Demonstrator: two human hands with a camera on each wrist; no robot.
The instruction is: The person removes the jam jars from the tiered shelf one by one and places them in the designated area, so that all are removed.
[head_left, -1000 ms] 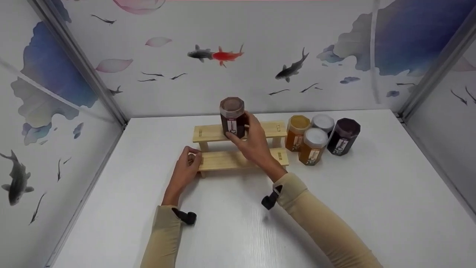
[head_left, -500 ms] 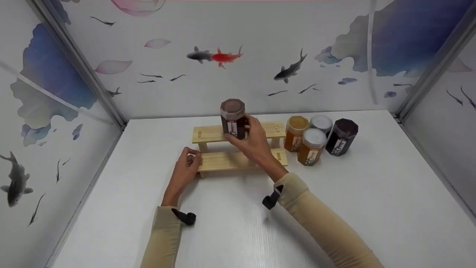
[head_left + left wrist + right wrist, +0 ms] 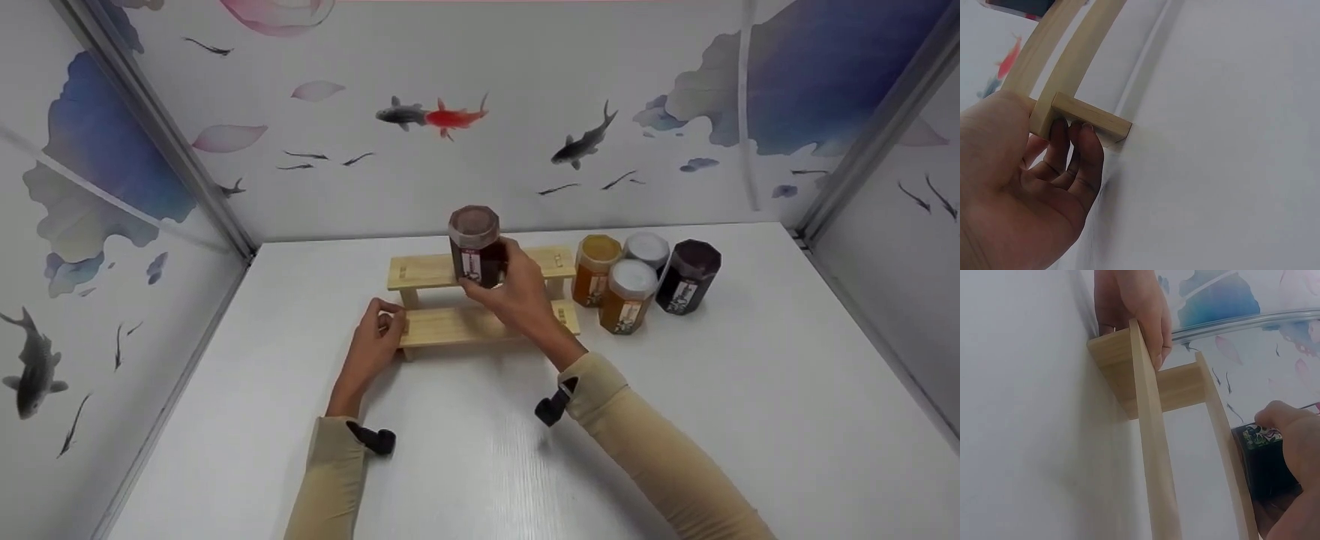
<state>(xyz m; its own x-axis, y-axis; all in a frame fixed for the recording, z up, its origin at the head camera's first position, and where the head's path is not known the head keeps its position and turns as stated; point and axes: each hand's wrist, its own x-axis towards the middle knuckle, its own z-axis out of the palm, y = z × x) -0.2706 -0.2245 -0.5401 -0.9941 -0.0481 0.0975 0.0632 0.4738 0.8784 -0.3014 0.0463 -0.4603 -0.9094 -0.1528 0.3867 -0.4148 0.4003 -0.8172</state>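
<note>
My right hand (image 3: pixel 521 289) grips a dark jar (image 3: pixel 472 262) with an octagonal brownish lid and a printed label. In the head view the jar stands upright at the upper tier of a two-step wooden display rack (image 3: pixel 450 326). In the right wrist view, the dark jar (image 3: pixel 1266 467) has its base close beside the rack's upper board, with thumb and fingers around its sides. My left hand (image 3: pixel 375 334) holds the left end of the lower tier. Its fingers (image 3: pixel 1092 154) curl beneath the board, against the end leg, in the left wrist view.
Right of the rack, two amber jars (image 3: pixel 628 296) stand grouped with a white-lidded jar (image 3: pixel 646 249) and another dark jar (image 3: pixel 688 277). Patterned panels (image 3: pixel 337 187) enclose the white table (image 3: pixel 465 450) at its back and sides.
My right hand and the dark jar have shifted slightly right and nearer to me, still over the upper tier. The left hand keeps its hold on the rack.
</note>
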